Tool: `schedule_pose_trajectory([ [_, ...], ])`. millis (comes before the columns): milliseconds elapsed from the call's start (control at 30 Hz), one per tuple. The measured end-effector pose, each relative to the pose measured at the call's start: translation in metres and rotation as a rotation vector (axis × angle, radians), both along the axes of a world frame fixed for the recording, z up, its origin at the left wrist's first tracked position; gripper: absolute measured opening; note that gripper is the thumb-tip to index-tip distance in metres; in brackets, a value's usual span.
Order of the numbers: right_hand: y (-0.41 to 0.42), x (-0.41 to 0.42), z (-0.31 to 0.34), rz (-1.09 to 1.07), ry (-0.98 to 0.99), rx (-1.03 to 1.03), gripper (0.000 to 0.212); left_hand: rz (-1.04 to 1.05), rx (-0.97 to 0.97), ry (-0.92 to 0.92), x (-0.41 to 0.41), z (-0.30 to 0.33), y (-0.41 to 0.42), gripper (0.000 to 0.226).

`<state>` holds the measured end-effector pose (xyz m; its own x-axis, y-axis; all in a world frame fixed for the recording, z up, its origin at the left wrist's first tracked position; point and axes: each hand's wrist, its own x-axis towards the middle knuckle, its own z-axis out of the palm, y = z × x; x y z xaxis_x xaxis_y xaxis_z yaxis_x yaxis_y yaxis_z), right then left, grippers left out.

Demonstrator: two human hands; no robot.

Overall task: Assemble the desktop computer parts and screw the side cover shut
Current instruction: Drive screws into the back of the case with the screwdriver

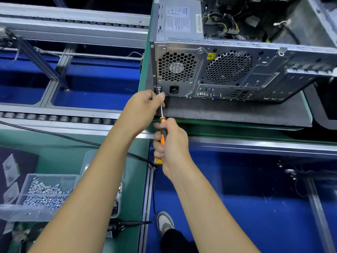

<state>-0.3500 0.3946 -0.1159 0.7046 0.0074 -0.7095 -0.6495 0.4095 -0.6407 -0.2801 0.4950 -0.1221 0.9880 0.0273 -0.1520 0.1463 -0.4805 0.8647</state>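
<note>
Evidently mid-task, the grey metal desktop computer case [228, 70] lies open-sided on the dark mat [237, 112], while the left hand [144, 108] pinches a screw at its rear lower-left corner and the right hand [169, 143] grips the orange-and-black-handled screwdriver [162, 123], side cover still unfitted.

A: Bright, even, cool light, prob. from overhead. Soft shadow under the computer case [237, 70] on the grey mat [237, 114]. No hard glare, just dull sheen on the metal rails [73, 30].

B: Sharp in the middle, esp. around the fan grilles [177, 67]. Soft toward the edges: screw tray [49, 194] bottom left smeared, slight motion blur on the right hand [171, 143].

A: Strong wide-angle bend too, straight rails bowed, forearms stretched near the bottom. Dark, murky top right inside the case.
</note>
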Motion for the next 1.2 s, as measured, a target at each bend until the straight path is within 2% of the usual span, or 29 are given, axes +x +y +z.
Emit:
schedule_pose_trajectory([
  [100,-0.002,-0.001,-0.002,-0.012,-0.054,-0.056,0.017,-0.059,0.013,0.048,0.003,0.002,0.004,0.034],
  [233,-0.004,-0.001,0.003,0.037,-0.003,-0.013,0.01,-0.009,-0.145,0.055,0.004,0.0,0.004,0.029],
  [333,0.0,-0.002,0.003,0.09,0.024,-0.068,0.022,0.064,-0.191,0.042,0.002,-0.003,-0.001,0.028],
  [400,0.004,-0.004,-0.001,0.023,-0.029,-0.127,0.015,0.076,-0.166,0.034,0.001,-0.003,-0.004,0.031],
  [500,0.005,-0.007,-0.003,-0.077,-0.078,-0.134,0.018,0.04,-0.046,0.024,-0.002,0.001,-0.002,0.035],
  [600,0.006,-0.005,0.001,-0.013,-0.064,-0.07,0.012,-0.039,0.017,0.063,-0.005,0.007,0.002,0.037],
  [700,0.007,-0.004,0.005,0.052,-0.006,0.016,0.021,-0.03,-0.033,0.08,-0.004,0.007,0.003,0.034],
  [867,0.009,-0.011,-0.002,-0.069,-0.074,-0.178,0.015,0.063,-0.093,0.064,-0.005,0.001,-0.004,0.034],
  [967,0.009,-0.012,-0.002,-0.058,-0.138,-0.271,0.011,0.07,-0.068,0.055,-0.006,0.002,-0.005,0.036],
  [1033,0.01,-0.01,0.002,-0.047,-0.128,-0.196,0.012,0.043,-0.025,0.039,-0.007,0.003,-0.003,0.038],
  [1100,0.012,-0.009,0.004,-0.052,-0.056,-0.018,0.006,0.002,0.026,0.042,-0.008,0.004,-0.001,0.039],
  [1200,0.01,-0.008,0.006,-0.101,0.088,0.258,0.015,-0.066,0.052,0.084,-0.005,0.007,0.003,0.039],
])
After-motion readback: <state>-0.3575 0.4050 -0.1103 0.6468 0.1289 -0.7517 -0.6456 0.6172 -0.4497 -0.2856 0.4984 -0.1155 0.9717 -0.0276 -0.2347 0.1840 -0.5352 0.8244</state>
